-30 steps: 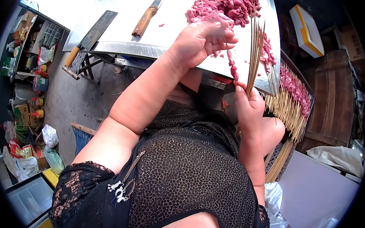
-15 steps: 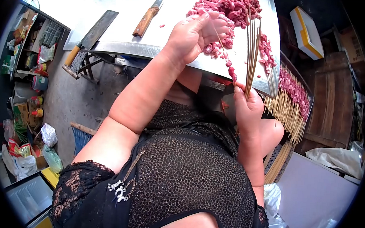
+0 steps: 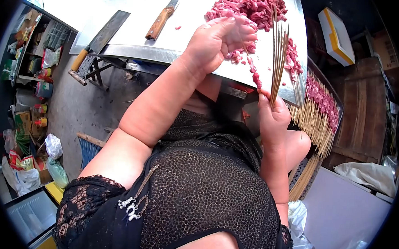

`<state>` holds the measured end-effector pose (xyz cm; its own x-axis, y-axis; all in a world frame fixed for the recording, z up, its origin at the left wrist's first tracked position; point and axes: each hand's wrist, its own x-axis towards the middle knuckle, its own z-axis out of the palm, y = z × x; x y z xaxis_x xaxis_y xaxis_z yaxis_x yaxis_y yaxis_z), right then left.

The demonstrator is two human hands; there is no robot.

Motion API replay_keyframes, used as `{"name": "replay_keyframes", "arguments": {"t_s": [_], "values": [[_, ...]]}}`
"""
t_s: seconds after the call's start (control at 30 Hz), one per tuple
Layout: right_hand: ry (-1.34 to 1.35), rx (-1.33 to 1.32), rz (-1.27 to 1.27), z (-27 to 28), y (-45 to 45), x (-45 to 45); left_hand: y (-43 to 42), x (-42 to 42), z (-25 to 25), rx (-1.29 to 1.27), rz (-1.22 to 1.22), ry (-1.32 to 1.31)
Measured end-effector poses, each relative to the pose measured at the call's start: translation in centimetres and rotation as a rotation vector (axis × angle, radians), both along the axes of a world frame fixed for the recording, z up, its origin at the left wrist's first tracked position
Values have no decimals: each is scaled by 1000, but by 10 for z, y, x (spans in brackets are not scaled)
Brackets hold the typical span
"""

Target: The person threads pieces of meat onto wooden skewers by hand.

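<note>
A slanting skewer carries red meat pieces beside fanned bare sticks.

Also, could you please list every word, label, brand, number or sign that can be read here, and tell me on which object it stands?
No text can be read with certainty.
Brown cardboard box at the right edge: dark marks, too blurred to read.
Red-and-gold plastic packet at the left: possible print, too small to read.
Steel cleaver blade: no readable mark.

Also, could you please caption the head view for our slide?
Right hand holding bare skewers and one threaded with meat, left hand open near the meat pile.
</note>
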<state>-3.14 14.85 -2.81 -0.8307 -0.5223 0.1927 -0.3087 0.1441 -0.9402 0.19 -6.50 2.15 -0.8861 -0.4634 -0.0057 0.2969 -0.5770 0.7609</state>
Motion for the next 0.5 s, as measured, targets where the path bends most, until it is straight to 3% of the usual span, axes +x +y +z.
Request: {"name": "replay_keyframes", "arguments": {"t_s": [0.17,0.27,0.33,0.5], "values": [[6,-46,11,-3,-3,0,5,1,0,21,-26,5],[-161,-71,32,0,-3,2,6,0,-3,56,-45,44],[-456,-164,58,4,-3,4,7,-2,-3,13,-6,26],[-461,-175,70,6,-1,4,2,-3,-2,6,79,67]]}}
